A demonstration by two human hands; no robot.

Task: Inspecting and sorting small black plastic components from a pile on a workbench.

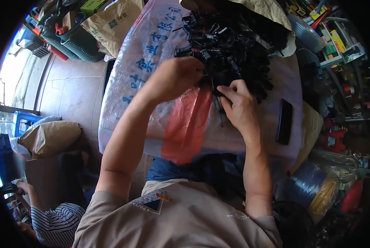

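Note:
A large heap of small black plastic parts [234, 62] lies on a table covered with a pale woven plastic sheet [152, 49]. At the heap's left edge is my left hand [181, 76], its fingers curled inward and slightly blurred. What its fingertips hold, if anything, is lost against the dark parts. My right hand [239, 99] is at the near edge of the heap, thumb and forefinger bent together. Dark slender pieces lie beside those fingertips, and I cannot make out what is between them. A red strip [186, 124] of the sheet runs below both hands.
A black smartphone [285, 122] lies right of my right forearm. Brown paper [271, 18] borders the heap. Clear-wrapped coils [309, 190] and crowded shelves [337, 45] stand to the right. At left are a full sack [55, 136] and another person in a striped shirt [59, 223].

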